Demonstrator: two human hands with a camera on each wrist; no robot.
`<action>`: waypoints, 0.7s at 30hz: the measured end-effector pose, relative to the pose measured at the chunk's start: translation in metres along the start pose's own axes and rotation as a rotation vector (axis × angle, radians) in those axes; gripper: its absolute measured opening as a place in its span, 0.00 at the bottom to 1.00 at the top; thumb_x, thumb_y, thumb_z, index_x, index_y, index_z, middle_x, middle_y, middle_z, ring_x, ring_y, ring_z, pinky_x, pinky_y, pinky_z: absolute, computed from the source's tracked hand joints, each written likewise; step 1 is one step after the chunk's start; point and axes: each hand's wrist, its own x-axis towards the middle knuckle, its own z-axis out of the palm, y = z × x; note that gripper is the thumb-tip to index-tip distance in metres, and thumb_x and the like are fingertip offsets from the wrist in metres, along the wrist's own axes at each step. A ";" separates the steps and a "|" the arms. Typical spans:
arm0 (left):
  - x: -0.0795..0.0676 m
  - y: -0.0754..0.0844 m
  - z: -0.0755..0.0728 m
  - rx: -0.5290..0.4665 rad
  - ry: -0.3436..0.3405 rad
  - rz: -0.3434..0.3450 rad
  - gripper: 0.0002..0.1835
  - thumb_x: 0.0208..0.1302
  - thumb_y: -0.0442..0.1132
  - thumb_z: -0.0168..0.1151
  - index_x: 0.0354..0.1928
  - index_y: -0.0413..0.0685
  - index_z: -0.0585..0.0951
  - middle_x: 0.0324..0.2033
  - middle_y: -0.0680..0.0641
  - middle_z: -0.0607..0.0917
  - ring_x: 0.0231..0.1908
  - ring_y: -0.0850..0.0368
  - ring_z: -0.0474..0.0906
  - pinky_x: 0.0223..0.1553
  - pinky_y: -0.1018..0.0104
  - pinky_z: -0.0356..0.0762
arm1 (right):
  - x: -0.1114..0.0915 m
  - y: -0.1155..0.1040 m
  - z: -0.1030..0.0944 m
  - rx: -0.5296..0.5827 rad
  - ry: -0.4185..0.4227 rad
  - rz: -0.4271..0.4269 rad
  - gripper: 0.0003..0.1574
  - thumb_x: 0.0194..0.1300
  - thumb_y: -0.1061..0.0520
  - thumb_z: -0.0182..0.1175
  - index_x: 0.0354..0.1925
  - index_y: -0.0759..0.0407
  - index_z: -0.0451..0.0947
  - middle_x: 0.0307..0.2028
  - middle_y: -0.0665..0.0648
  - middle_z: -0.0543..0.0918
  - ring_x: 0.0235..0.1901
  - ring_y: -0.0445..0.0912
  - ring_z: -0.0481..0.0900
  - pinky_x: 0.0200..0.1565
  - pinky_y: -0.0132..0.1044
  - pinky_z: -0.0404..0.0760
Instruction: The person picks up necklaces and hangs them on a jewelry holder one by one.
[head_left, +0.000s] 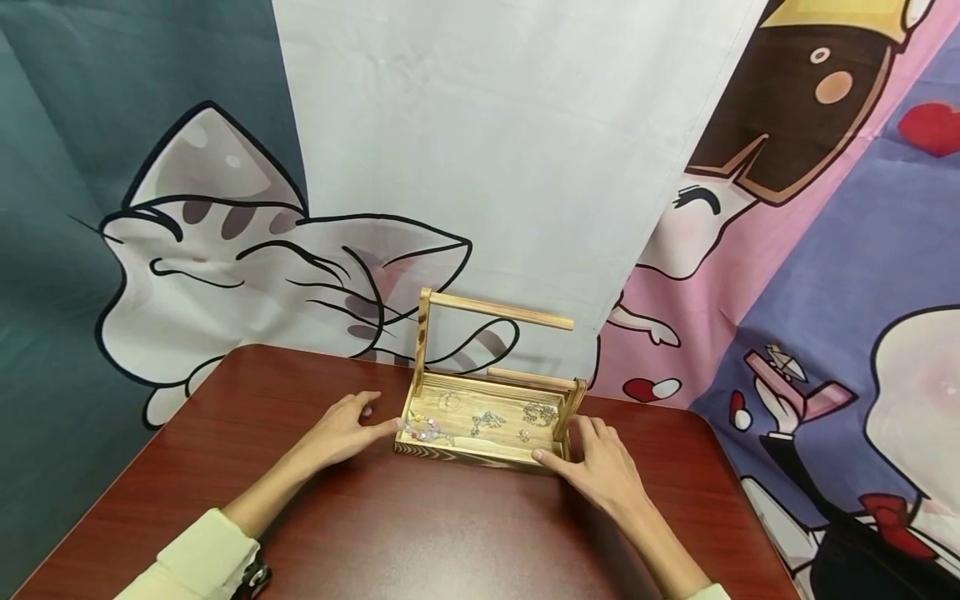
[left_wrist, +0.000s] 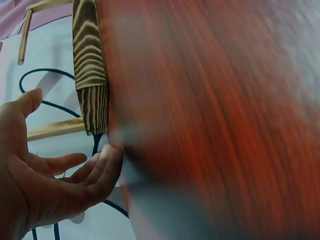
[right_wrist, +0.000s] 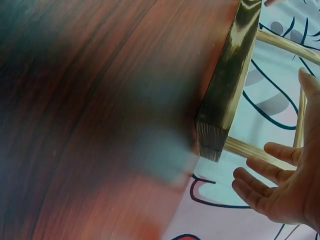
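Note:
A shallow wooden box [head_left: 465,455] with dark-striped grain stands on the table in the head view, with a post [head_left: 422,346] at its left end, a shorter-looking post [head_left: 572,408] at its right, and an upper bar [head_left: 498,310]. Inside lie a coloured bead string [head_left: 429,434], silvery chains [head_left: 487,421], a thin loop [head_left: 450,402] and a small ornament [head_left: 523,435]. My left hand [head_left: 347,432] is at the left end, fingers spread and thumb toward the corner. At the right end is my right hand [head_left: 603,468], its thumb over the front edge; contact is unclear.
The reddish-brown wooden table [head_left: 420,533] carries the box near its back edge. Right behind it hangs a printed curtain [head_left: 480,167] with cartoon figures. A second wooden bar [head_left: 528,380] shows low behind the box. A dark wristband [head_left: 253,577] is on the left arm.

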 end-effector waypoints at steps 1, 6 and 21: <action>0.001 0.001 0.001 -0.008 -0.001 -0.002 0.48 0.73 0.65 0.72 0.79 0.36 0.75 0.60 0.35 0.87 0.64 0.37 0.82 0.69 0.35 0.80 | 0.000 -0.002 0.001 0.002 0.000 -0.007 0.54 0.63 0.15 0.70 0.66 0.52 0.81 0.61 0.61 0.86 0.61 0.60 0.83 0.60 0.62 0.87; 0.003 0.006 0.005 -0.108 -0.034 -0.017 0.45 0.74 0.60 0.73 0.79 0.34 0.75 0.57 0.37 0.87 0.40 0.49 0.89 0.50 0.51 0.89 | 0.002 -0.012 0.006 0.031 -0.008 -0.040 0.51 0.64 0.19 0.72 0.67 0.53 0.82 0.60 0.60 0.87 0.61 0.58 0.83 0.60 0.61 0.88; 0.008 0.017 0.017 -0.477 -0.137 -0.159 0.41 0.70 0.40 0.80 0.77 0.28 0.72 0.56 0.34 0.83 0.42 0.49 0.88 0.39 0.55 0.95 | 0.018 -0.029 0.027 0.120 -0.027 -0.158 0.25 0.78 0.47 0.71 0.65 0.58 0.85 0.58 0.60 0.90 0.62 0.59 0.88 0.64 0.62 0.87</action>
